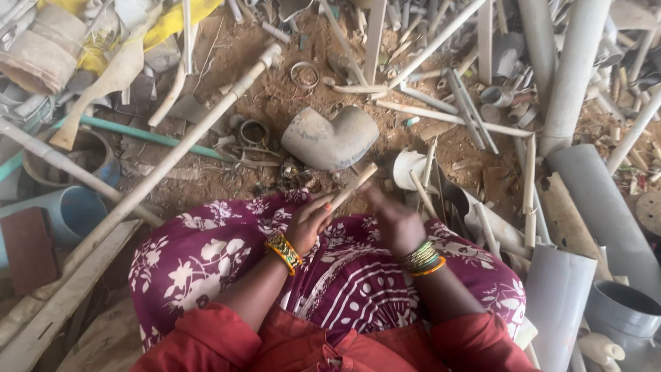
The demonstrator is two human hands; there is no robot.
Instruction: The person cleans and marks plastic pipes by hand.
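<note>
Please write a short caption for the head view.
Both hands, left hand and right hand, hold a thin pipe piece amid scrap pipes.

Free room is scant. Just ahead of the hands a grey dusty plastic pipe elbow (330,140) blocks the way forward. Beyond it lies a patch of bare brown dirt floor (275,96), the one open passage. A long pale slanting pipe (186,138) bars the left side; thick grey upright pipes (571,76) and thin scattered white tubes (454,117) crowd the right.
</note>
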